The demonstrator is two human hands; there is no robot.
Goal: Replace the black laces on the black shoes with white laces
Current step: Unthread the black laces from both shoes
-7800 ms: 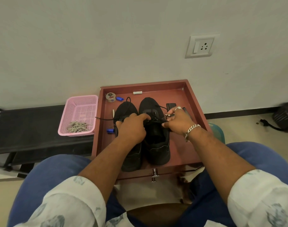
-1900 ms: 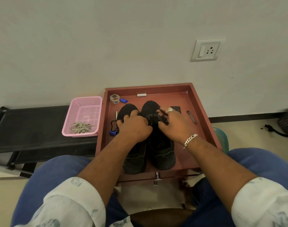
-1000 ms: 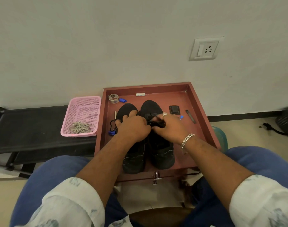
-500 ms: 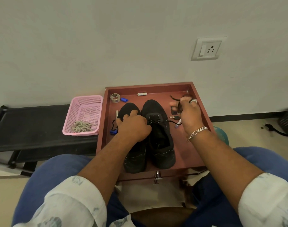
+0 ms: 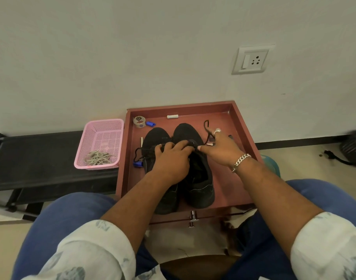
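1. Tray (image 5: 241,126), red-brown and walled, sits against the wall before my knees. It carries both shoes and some small oddments.
2. Black shoes, one pair, stand side by side in the tray with toes toward the wall: left shoe (image 5: 152,136), right shoe (image 5: 201,184). Judged light, with soft uppers that give under pressure; best steadied from above at the tongue and eyelets.
3. Pink basket (image 5: 104,128) stands on the black desk (image 5: 41,154) just left of the tray.
4. My left hand (image 5: 171,160) lies palm down across the throats of both shoes. Fingers are curled at the right shoe's eyelets; whether they pinch lace or only press I cannot tell.
5. My right hand (image 5: 219,148) hovers just right of the right shoe, wrist raised. Thumb and forefinger are pinched on the lace, the other fingers spread.
6. White laces (image 5: 98,158), a loose pale heap, lie in the basket's near end and are untouched. Judged limp and light; take them by the stiff tips for threading.
7. Black lace (image 5: 206,128) runs from the right shoe's eyelets up past my right fingers and curls free above them. Judged thin, limp and snag-prone; draw it near the eyelet, one crossing at a time. The left shoe's lace (image 5: 137,156) trails loose on the tray floor.
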